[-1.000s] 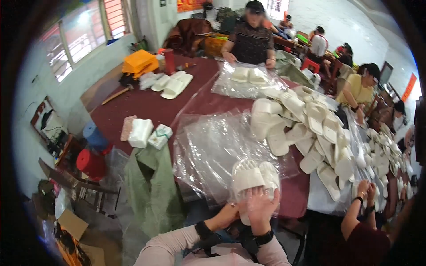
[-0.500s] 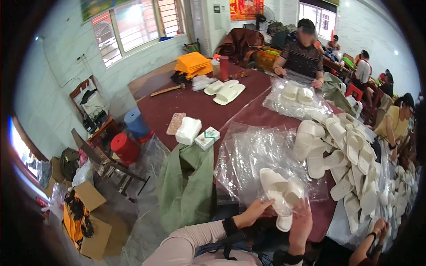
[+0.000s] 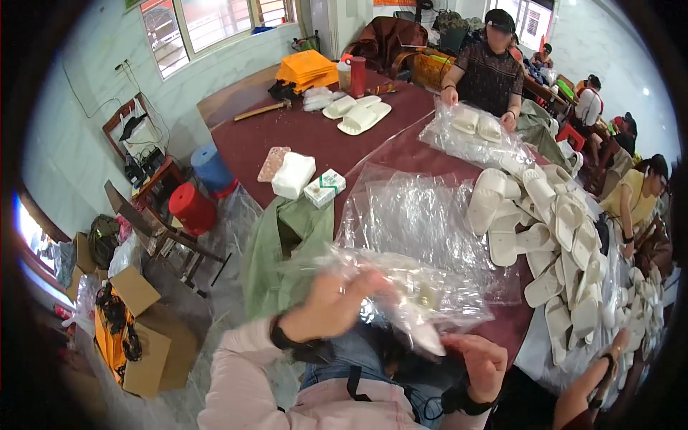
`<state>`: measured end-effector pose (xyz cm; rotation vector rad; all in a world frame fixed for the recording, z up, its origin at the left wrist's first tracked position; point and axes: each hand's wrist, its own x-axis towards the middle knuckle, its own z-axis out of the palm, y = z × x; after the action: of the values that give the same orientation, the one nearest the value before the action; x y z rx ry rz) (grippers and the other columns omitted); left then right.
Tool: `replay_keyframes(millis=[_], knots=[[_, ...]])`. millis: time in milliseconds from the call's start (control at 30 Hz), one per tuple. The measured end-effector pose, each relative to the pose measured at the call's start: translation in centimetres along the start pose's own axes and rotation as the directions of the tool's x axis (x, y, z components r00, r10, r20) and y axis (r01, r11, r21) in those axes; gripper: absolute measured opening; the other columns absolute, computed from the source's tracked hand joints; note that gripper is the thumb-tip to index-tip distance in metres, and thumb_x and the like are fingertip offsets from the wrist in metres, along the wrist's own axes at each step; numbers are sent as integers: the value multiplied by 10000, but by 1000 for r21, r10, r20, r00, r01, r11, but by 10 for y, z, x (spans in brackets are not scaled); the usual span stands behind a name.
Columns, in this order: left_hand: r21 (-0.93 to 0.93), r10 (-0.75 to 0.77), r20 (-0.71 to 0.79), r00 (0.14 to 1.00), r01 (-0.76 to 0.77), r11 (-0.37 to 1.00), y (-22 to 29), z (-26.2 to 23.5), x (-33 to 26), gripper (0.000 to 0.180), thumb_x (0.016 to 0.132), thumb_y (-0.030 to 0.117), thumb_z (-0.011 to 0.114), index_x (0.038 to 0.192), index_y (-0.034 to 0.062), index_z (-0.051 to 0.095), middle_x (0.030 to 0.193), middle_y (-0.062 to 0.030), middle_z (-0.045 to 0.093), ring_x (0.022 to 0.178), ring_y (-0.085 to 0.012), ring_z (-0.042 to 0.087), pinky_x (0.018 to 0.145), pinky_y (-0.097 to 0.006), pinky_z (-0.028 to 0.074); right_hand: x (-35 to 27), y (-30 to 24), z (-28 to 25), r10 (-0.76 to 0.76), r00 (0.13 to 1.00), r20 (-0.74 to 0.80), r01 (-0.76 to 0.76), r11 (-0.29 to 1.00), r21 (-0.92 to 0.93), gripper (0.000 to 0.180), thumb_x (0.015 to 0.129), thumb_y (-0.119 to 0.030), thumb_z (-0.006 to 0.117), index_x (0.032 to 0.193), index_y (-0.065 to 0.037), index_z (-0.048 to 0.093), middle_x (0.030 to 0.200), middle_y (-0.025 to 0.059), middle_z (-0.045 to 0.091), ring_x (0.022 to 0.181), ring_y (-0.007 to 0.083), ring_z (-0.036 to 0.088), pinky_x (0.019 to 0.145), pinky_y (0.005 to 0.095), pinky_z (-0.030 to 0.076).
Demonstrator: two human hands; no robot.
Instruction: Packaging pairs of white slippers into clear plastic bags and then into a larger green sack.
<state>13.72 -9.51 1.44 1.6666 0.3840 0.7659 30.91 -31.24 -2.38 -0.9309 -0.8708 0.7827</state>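
Observation:
A pair of white slippers (image 3: 423, 335) lies inside a clear plastic bag (image 3: 459, 304) at the table's near edge, tilted and blurred by motion. My left hand (image 3: 333, 304), smeared too, grips the bag's left end, with loose film fluttering above the fingers. My right hand (image 3: 481, 362) is closed, fingers curled, at the lower end of the slippers. Just beyond, a stack of clear bags (image 3: 412, 208) lies flat on the dark red tabletop (image 3: 247, 158).
A heap of white slippers (image 3: 566, 229) covers the right side. Across the table a person (image 3: 491, 68) handles bagged slippers (image 3: 476, 125). Tissues (image 3: 294, 175), a small box (image 3: 325, 188), a phone (image 3: 273, 164) and a hammer (image 3: 261, 110) lie leftward. Another person's hand (image 3: 615, 347) is at right.
My left hand has moved left and up, drawing the bag's end with it. The slippers have swung flatter and left. My right hand has shifted lower and its fingers have curled.

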Motion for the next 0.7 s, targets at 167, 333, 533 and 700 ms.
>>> replay_keyframes(millis=[167,333,533,700], knots=[[417,-369,530,763,144,897,38,-106,25,312,956,287,475,935,63,691,861,-92,668,802,-162,608,735,-301,462,-1,10,-12,131,981,-144,-136,991,-20,432,898,-299,549,1015,114,598,980,232,644,923,313,622,882,418,461],[827,-718,278,638,221,517,47,-192,12,312,941,261,491,901,8,669,803,-109,672,740,-179,625,695,-315,474,5,30,-24,275,946,-173,-308,929,-206,269,909,-132,520,1085,61,584,1171,167,577,1086,249,551,945,343,413],[780,-674,-159,721,510,361,13,-251,-12,215,891,159,511,866,-18,630,808,-116,670,752,-198,644,676,-342,497,25,85,-45,99,985,-143,-174,622,-764,303,871,-64,573,1171,-23,557,1371,179,401,1237,299,431,1012,356,348],[701,-801,-135,584,627,339,22,-238,-13,248,802,-35,439,1000,-22,588,800,-126,659,749,-198,665,637,-319,539,36,118,-55,-4,995,-96,-85,435,-896,366,859,-103,604,1210,-31,526,1433,205,318,1273,384,374,1035,419,317]])
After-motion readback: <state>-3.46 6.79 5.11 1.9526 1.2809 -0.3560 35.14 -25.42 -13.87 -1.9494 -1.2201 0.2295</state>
